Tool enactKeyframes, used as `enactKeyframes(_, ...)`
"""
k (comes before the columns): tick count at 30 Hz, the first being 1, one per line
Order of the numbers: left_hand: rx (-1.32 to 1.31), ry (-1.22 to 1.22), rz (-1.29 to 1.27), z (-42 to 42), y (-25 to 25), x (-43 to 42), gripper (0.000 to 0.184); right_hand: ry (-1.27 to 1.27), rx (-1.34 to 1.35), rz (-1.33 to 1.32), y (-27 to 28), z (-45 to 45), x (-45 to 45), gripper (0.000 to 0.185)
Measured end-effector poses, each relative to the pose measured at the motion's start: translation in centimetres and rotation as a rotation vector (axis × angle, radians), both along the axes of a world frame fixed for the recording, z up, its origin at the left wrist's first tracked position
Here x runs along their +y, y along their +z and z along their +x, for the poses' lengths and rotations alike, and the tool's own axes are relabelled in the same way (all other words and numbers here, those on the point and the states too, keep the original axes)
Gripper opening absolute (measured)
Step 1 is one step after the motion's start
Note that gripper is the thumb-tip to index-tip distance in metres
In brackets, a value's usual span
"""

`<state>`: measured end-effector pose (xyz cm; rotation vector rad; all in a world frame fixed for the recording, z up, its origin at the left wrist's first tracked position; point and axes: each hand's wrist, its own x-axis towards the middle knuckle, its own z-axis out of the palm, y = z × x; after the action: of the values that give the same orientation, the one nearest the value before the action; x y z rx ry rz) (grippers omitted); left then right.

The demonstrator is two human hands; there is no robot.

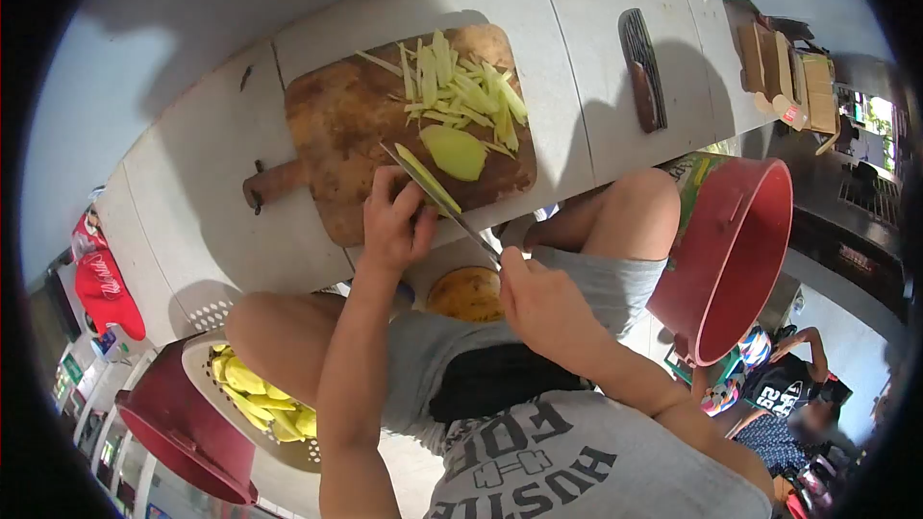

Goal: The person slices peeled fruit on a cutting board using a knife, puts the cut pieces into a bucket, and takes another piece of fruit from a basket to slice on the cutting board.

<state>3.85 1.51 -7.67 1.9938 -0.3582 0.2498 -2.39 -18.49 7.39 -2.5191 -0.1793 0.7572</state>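
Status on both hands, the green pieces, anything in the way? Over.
Right hand gripping the knife. Left hand close beside it, possibly in the way. Green strips and one larger piece on the cutting board.

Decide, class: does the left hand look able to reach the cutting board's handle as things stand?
Probably yes: only bare cutting board shows between the left hand and the handle, and the knife is on the hand's other side.

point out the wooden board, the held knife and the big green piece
Wooden board (pixel 351 125): head view, bare wood
Held knife (pixel 468 226): head view, blade
Big green piece (pixel 455 153): head view, its middle
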Motion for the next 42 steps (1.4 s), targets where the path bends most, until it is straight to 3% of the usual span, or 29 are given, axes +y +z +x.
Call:
enactKeyframes(10, -0.066, -0.013, -0.009, 0.3, -0.4, -0.1, 0.031, -0.013, -0.015, 0.061, 0.2, 0.2, -0.3, 0.023)
enactKeyframes(22, -0.012, -0.026, -0.006, 0.2, 0.3, 0.1, 0.032, -0.035, -0.035, 0.133, -3.5, 1.2, 0.0, 0.023)
enactKeyframes(29, -0.057, -0.026, -0.021, 0.5, -0.1, 0.0, 0.029, -0.083, -0.051, 0.116, -10.6, 2.5, 1.3, 0.021)
enactKeyframes(42, 0.004, 0.009, -0.081, 0.1, 0.1, -0.3, 0.03, -0.039, 0.005, 0.108, -0.4, 0.6, -0.3, 0.019)
